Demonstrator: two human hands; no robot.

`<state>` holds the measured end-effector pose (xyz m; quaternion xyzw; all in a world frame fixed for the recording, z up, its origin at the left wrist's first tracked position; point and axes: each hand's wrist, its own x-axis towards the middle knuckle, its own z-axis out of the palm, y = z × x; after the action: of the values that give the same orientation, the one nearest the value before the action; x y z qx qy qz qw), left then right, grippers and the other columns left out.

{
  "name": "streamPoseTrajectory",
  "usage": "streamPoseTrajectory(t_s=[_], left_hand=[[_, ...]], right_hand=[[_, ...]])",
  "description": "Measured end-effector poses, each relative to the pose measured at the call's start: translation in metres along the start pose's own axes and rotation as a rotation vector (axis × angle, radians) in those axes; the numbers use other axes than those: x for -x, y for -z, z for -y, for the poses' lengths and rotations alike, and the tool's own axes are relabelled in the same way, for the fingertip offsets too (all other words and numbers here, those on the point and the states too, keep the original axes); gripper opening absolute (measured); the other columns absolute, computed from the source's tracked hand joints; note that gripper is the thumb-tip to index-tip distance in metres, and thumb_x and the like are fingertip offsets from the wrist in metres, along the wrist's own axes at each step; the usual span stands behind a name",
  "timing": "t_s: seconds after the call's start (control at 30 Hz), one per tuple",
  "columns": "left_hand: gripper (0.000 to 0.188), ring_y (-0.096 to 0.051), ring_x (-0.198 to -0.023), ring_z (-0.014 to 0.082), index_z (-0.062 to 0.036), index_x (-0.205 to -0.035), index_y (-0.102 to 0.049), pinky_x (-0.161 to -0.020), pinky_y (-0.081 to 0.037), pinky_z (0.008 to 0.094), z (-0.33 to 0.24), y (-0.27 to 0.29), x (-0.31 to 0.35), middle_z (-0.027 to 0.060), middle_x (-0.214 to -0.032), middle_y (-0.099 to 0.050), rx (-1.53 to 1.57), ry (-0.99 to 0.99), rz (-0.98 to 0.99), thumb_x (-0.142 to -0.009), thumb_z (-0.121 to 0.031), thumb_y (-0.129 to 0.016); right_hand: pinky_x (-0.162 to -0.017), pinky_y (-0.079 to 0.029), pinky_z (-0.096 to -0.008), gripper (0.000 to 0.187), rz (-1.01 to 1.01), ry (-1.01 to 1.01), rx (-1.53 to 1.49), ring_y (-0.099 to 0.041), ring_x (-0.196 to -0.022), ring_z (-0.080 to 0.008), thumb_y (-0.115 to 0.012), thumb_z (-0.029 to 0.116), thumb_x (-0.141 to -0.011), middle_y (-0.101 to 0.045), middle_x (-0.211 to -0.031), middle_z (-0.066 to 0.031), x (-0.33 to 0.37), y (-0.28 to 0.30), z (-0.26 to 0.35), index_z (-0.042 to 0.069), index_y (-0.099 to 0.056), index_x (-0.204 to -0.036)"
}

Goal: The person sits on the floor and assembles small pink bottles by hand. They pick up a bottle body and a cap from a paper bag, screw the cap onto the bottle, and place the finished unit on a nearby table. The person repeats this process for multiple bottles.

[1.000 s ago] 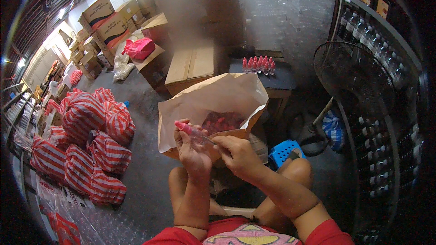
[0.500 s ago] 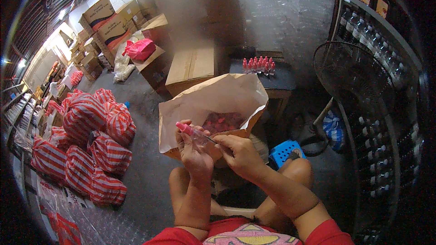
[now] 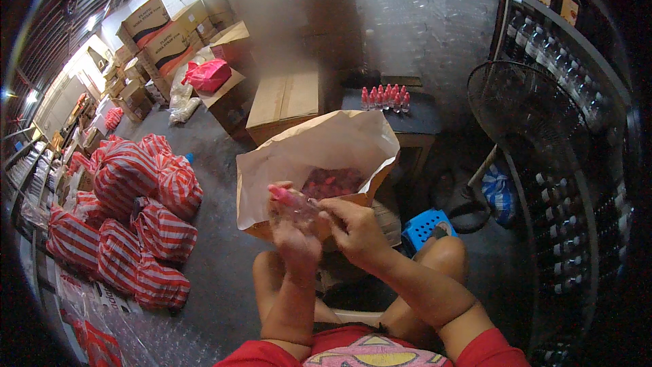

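Observation:
My left hand [image 3: 293, 231] grips a small clear bottle with a pink cap [image 3: 284, 197], held just above my knees. My right hand [image 3: 353, 225] pinches the same bottle from the right side, fingers closed on its body. Right behind both hands stands an open brown paper sack [image 3: 319, 153] with several pink caps [image 3: 333, 181] inside. Further back, a row of finished pink-capped bottles [image 3: 385, 97] stands on a dark low table [image 3: 418, 122].
Red-and-white striped sacks [image 3: 129, 211] are piled at my left. Cardboard boxes [image 3: 282, 102] stand behind the paper sack, and more line the far left. A standing fan [image 3: 536, 129] and a shelf of bottles [image 3: 584, 183] fill the right. A blue plastic stool [image 3: 424, 226] sits by my right knee.
Both hands stay on the small bottle in front of the sack; the bottle has shifted slightly lower and nearer.

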<state>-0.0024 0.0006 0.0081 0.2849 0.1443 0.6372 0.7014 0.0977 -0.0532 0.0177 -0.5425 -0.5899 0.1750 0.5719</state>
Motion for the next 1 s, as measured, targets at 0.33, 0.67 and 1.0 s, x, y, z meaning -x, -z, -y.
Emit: streamPoseTrajectory(t_s=[0.33, 0.67, 1.0], left_hand=[[0.027, -0.053, -0.083, 0.0122, -0.0087, -0.116, -0.048, -0.073, -0.048, 0.0306, -0.005, -0.004, -0.004, 0.0017, -0.094, -0.051, -0.053, 0.103, -0.111, -0.096, -0.027, -0.043], [0.022, -0.056, -0.086, 0.0121, -0.009, -0.108, -0.049, -0.064, -0.049, 0.0258, -0.002, -0.009, 0.001, 0.0028, -0.095, -0.054, -0.178, 0.352, 0.027, -0.095, -0.027, -0.047], [0.026, -0.057, -0.088, 0.0181, -0.0084, -0.107, -0.052, -0.073, -0.049, 0.0332, 0.0, -0.009, 0.003, 0.0054, -0.096, -0.057, -0.287, 0.373, 0.021, -0.095, -0.03, -0.045]], right_hand=[[-0.069, -0.049, -0.0273, 0.017, -0.106, 0.053, 0.011, -0.064, -0.076, -0.0182, -0.065, 0.005, -0.078, -0.062, -0.077, -0.0103, -0.015, 0.032, -0.011, 0.002, -0.059, -0.094], [-0.058, -0.043, -0.0207, 0.025, 0.061, 0.098, -0.062, -0.056, -0.066, -0.0067, -0.073, 0.006, -0.073, -0.065, -0.081, -0.0045, -0.013, 0.025, -0.015, 0.005, -0.058, -0.093], [-0.053, -0.037, -0.021, 0.023, 0.161, 0.051, -0.095, -0.043, -0.06, -0.0038, -0.073, 0.006, -0.073, -0.061, -0.075, 0.0005, -0.015, 0.037, -0.01, 0.005, -0.059, -0.091]])
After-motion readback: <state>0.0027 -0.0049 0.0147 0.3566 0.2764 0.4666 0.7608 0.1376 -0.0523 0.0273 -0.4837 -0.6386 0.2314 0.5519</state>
